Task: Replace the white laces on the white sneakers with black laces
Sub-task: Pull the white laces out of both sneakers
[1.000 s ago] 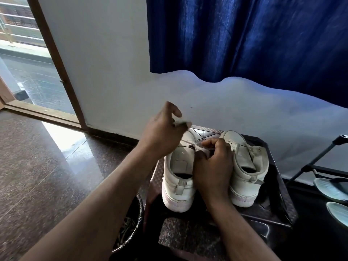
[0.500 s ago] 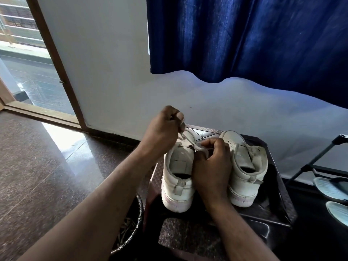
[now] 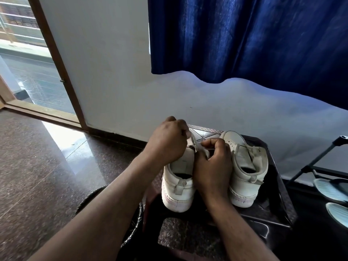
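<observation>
White lace (image 3: 191, 136) pinched by left hand (image 3: 167, 141), right hand (image 3: 212, 166) gripping the sneaker (image 3: 178, 187); pull steadily away from the sneaker, one eyelet at a time.

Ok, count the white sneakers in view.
2. Left sneaker, held by the left hand and right hand; right sneaker beside it, to its right. None seems hidden.

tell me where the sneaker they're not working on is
Head view, right of centre: the idle sneaker stands on the dark stool, heel toward the camera, just right of the right hand and the left sneaker.
</observation>
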